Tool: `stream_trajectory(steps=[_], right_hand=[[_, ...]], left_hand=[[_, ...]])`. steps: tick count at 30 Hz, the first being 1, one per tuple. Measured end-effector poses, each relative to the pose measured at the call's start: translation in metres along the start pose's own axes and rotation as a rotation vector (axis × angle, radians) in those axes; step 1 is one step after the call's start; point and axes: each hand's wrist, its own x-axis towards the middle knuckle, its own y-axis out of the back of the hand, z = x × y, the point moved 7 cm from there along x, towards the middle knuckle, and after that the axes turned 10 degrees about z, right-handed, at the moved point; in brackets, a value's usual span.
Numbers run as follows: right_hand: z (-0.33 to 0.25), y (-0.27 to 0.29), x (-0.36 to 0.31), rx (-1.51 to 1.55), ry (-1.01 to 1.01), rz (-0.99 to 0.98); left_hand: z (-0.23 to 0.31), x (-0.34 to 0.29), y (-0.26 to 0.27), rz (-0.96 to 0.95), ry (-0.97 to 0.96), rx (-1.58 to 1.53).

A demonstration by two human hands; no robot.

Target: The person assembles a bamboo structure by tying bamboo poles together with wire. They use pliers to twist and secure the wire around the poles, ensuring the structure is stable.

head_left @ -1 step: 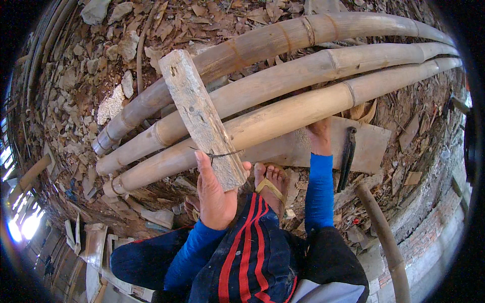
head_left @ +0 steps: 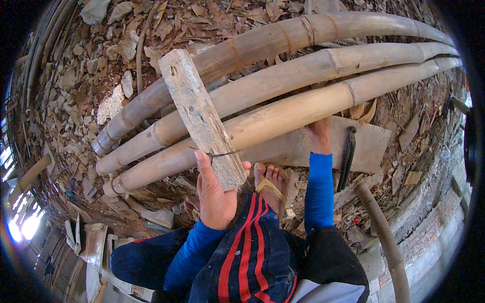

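1. Timber in my left hand (head_left: 214,194): I grip the near end of a rough grey wooden block (head_left: 202,118), fingers closed round it, a thin dark strand crossing the wood just above my thumb.

2. The block's long axis runs from my hand up and away to the left, crossing over the three bamboo poles (head_left: 283,83), which lie side by side and stretch from lower left to upper right across the littered ground (head_left: 76,76).

3. My right hand (head_left: 319,135) presses on the nearest pole where it meets a flat wooden board (head_left: 371,144); from here I cannot tell whether the fingers are spread or curled, as the hand is seen end-on.

4. The left hand is the one on the block; the right sits well apart, to its right.

5. A dark metal tool (head_left: 347,157) lies on the board just beside my right forearm, and my sandalled foot (head_left: 270,184) rests between my arms.

6. No packages, labels or signs show; only dry leaves, chips and rubble.
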Motion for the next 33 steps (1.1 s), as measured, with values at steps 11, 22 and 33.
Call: stream_trajectory(steps=[11, 22, 33], right_hand=[[0.043, -0.093, -0.026, 0.536, -0.257, -0.186], [0.054, -0.110, -0.045, 0.365, 0.010, -0.191], [-0.012, -0.171, -0.100, 0.858, -0.266, -0.346]], left_hand=[[-0.007, 0.012, -0.004, -0.004, -0.004, -0.005], [-0.007, 0.010, -0.006, -0.003, -0.006, 0.012], [-0.014, 0.017, 0.000, 0.014, -0.021, 0.003]])
